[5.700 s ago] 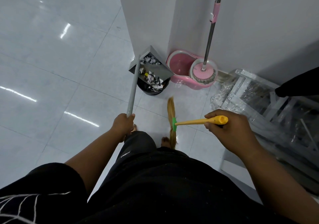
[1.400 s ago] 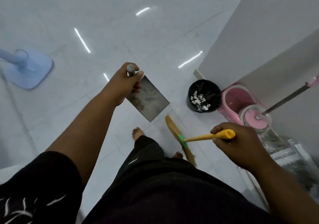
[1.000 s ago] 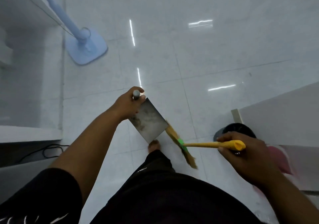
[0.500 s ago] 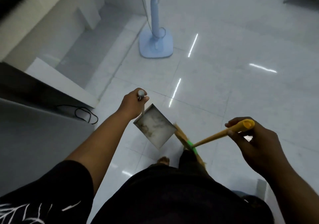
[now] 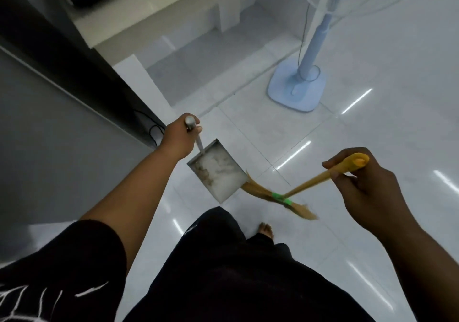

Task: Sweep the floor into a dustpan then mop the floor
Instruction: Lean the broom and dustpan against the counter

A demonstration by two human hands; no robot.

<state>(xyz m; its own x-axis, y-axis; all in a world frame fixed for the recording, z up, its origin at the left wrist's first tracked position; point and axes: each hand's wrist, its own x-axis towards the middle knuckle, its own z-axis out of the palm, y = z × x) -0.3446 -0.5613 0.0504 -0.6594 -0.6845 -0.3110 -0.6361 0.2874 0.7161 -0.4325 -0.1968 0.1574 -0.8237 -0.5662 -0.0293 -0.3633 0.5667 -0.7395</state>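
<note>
My left hand [image 5: 180, 138] is closed around the top of the grey dustpan handle, and the metal dustpan [image 5: 217, 172] hangs below it above the white tiled floor [image 5: 372, 148], dusty inside with no paper scraps. My right hand [image 5: 365, 190] grips the yellow end of the broom [image 5: 278, 195]. The broom's straw bristles, bound with a green band, hang just right of the dustpan's lower edge. My bare foot [image 5: 266, 231] shows under the broom.
A light blue standing fan base [image 5: 296, 91] with its pole stands ahead on the right. A dark cabinet [image 5: 62, 86] and a cable on the floor [image 5: 154, 133] lie left. A beige counter [image 5: 149, 16] with a tiled recess below it sits at the top.
I have turned away from the bin and mop bucket, which left the view. The fan and the cabinet came closer. Both hands keep their grip; the dustpan is emptied of scraps.
</note>
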